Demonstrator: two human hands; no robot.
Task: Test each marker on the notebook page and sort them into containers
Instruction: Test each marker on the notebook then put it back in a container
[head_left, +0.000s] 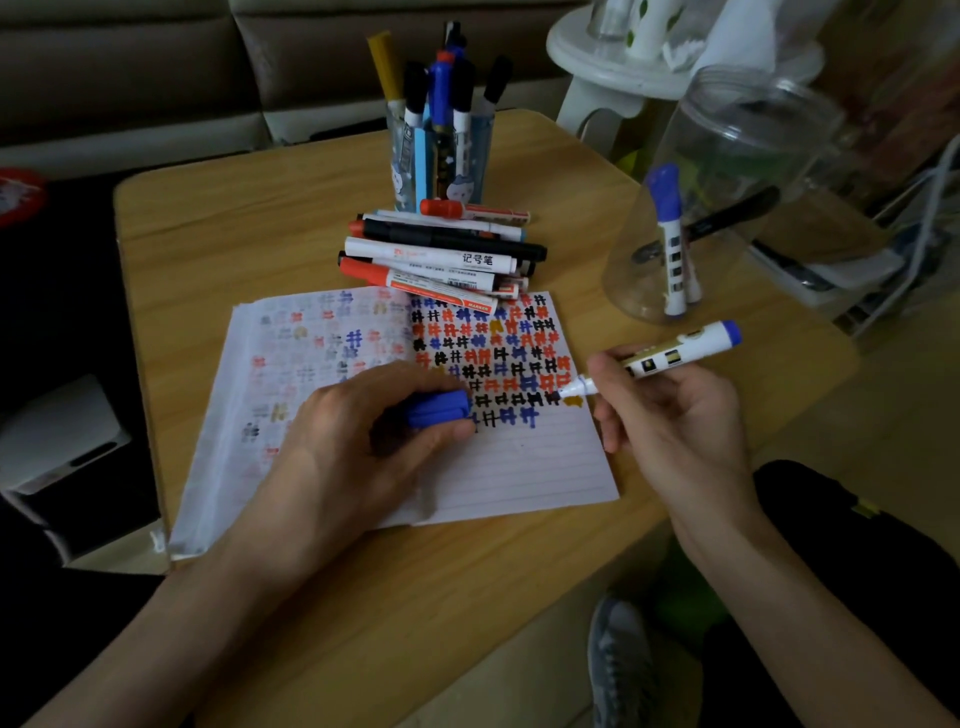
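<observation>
Looks down on a wooden table (234, 223) with an open notebook (519, 467), its right page filled with blue, red, black and yellow test marks. Shows the left hand (353, 431) resting on the notebook and gripping a blue cap (439, 409), the right hand (670, 415) holding an uncapped white marker (670, 353) with its tip beside a yellow mark at the page's right edge. Takes in a pile of markers (441, 254) touching the notebook's top edge, a cup (441, 161) of upright markers behind it, and a clear jar (753, 130) at right containing a blue-capped marker (670, 228) and a black marker (727, 215).
</observation>
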